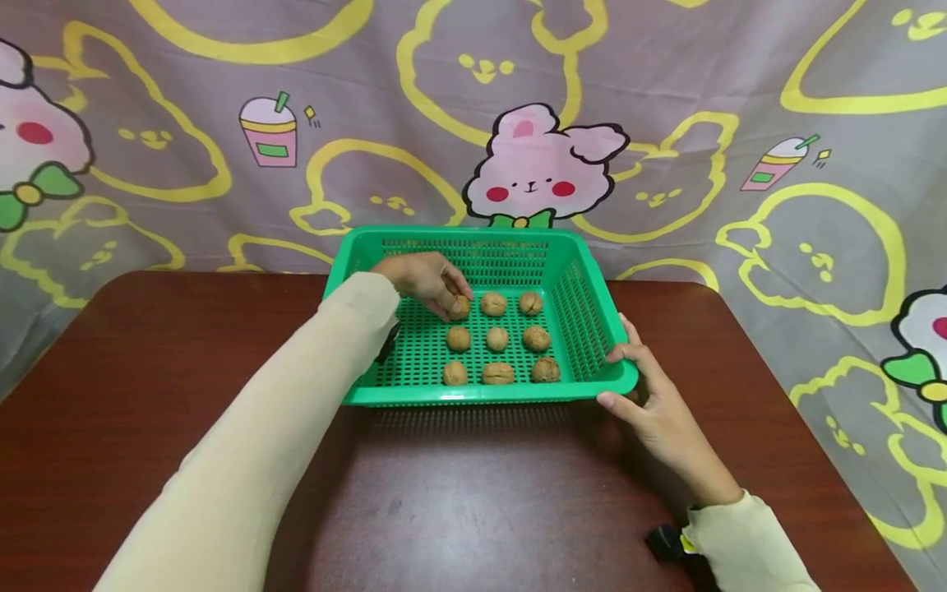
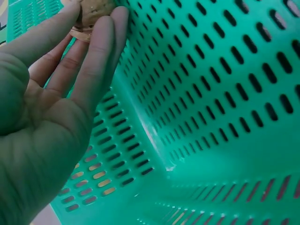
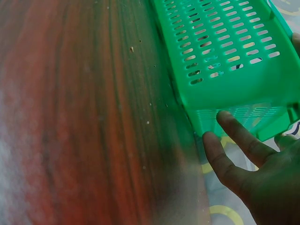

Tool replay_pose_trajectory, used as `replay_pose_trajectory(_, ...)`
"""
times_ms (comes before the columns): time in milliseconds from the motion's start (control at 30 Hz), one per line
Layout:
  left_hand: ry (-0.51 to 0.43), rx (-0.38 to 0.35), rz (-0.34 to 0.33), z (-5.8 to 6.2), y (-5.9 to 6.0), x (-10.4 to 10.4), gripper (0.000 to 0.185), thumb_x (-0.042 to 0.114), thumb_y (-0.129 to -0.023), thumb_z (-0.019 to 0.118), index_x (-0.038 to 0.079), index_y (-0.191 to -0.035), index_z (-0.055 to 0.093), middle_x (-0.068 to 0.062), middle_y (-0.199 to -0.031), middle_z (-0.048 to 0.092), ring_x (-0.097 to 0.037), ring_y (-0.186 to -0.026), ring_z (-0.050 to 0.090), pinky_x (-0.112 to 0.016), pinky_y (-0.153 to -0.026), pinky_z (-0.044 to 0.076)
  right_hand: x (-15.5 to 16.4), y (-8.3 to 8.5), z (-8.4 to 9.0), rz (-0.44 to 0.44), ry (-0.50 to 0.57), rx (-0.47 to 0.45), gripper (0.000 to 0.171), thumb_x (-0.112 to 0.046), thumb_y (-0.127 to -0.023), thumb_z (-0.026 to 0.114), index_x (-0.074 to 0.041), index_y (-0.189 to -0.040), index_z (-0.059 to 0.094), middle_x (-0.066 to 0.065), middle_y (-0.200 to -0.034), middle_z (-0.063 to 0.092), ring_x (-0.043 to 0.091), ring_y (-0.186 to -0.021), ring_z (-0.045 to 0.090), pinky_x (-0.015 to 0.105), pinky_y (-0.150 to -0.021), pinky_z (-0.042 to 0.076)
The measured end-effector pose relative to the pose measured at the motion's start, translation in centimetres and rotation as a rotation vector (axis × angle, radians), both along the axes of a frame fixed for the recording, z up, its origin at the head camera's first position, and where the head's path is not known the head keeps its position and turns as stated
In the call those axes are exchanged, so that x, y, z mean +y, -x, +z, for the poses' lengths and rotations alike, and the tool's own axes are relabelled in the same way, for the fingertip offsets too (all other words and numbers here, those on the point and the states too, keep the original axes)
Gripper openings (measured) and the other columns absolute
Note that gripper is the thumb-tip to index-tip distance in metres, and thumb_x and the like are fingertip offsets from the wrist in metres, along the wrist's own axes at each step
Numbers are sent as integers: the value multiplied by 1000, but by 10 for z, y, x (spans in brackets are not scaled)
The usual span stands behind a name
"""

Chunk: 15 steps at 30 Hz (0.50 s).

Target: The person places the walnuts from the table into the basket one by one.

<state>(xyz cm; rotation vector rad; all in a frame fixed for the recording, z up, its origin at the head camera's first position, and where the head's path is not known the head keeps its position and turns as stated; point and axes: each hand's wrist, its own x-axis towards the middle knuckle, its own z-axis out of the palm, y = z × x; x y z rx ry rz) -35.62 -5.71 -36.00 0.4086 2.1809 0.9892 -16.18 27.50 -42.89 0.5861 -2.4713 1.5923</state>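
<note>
My left hand (image 1: 429, 282) reaches into a green perforated plastic basket (image 1: 473, 395) and pinches a walnut (image 1: 459, 307) between thumb and fingertips. In the left wrist view, that walnut (image 2: 95, 13) shows at the top, partly covered by the fingers. Several more walnuts, including a pale one (image 1: 497, 338), lie apart on the basket floor, forming rows of three with the pinched one. At the basket's right front corner my right hand (image 1: 654, 411) grips the rim with thumb and forefinger. Two of its fingers (image 3: 243, 140) stretch along the outer wall in the right wrist view.
The basket stands on a dark reddish-brown wooden table (image 1: 459, 510). Behind the table hangs a grey cloth (image 1: 414, 99) with yellow outlines and cartoon rabbits. A small black object (image 1: 664, 543) sits by the right sleeve (image 1: 747, 543).
</note>
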Motion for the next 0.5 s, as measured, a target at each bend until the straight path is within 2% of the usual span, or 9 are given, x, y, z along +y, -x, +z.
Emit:
replay_pose_trajectory(167,-28,-17,38,-1,-1,-4,34,-2,-100,66,1,-134,66,-19,-136,64,-30,-110,71,-39,-97,61,-1,0,1,3,1,2,38,8,-97,65,-1,-128,44,12,-177,7,1,-133,44,14,-85,54)
replay_pose_trajectory(500,-14,11,28,0,-2,-5,33,1,-100,67,2,-133,66,-18,-138,64,-30,-117,68,-39,-96,61,0,0,0,3,4,5,38,8,-98,65,2,-128,43,14,-177,7,0,-135,43,13,-87,54)
